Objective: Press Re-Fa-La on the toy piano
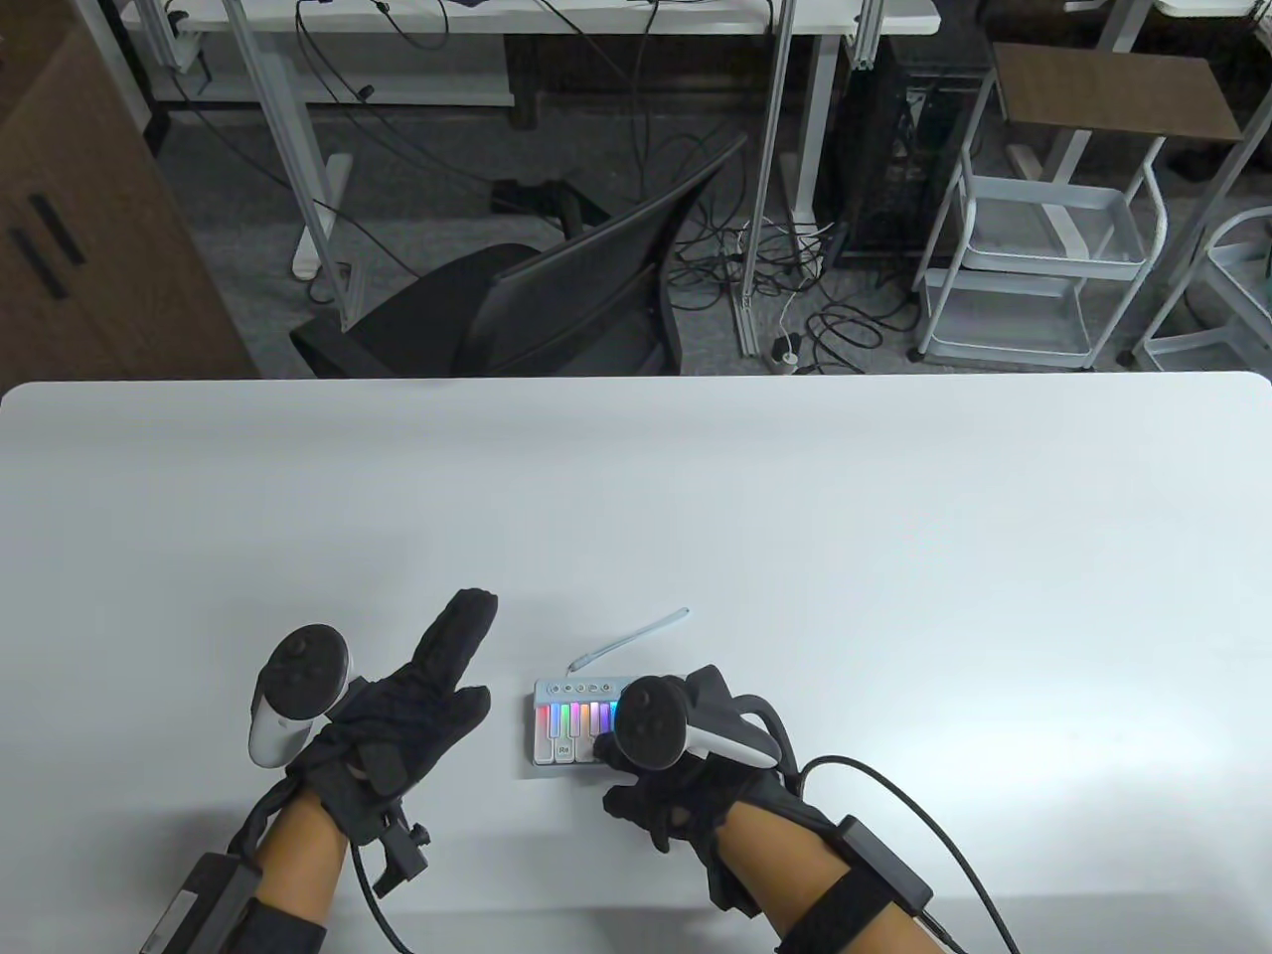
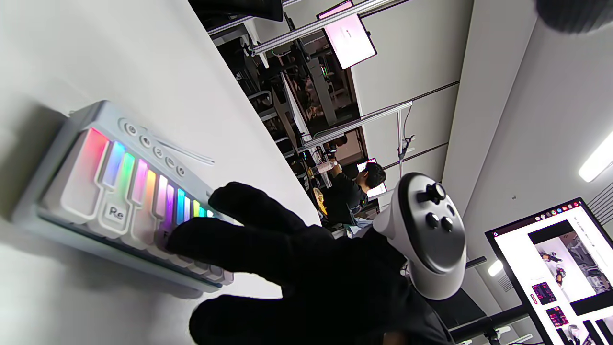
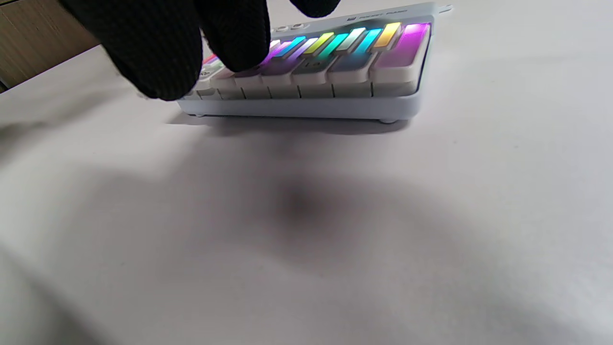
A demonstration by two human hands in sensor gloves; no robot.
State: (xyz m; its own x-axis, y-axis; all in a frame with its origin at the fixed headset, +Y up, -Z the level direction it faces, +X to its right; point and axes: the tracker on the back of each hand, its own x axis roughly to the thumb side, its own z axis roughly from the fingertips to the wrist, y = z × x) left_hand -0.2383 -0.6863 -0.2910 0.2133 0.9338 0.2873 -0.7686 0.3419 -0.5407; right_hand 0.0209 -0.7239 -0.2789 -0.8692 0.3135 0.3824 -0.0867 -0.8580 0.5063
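One fingertip of the right hand (image 1: 686, 785) presses a middle key on the toy piano (image 1: 571, 720) at the table's (image 1: 894, 517) six o'clock (likely Fa), while the left hand (image 1: 397, 725) lies spread flat at nine o'clock, out of the way.

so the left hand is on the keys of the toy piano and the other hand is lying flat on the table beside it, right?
No, the hands are swapped. The table view shows the right hand on the toy piano keys, while the left hand lies flat on the table beside it.
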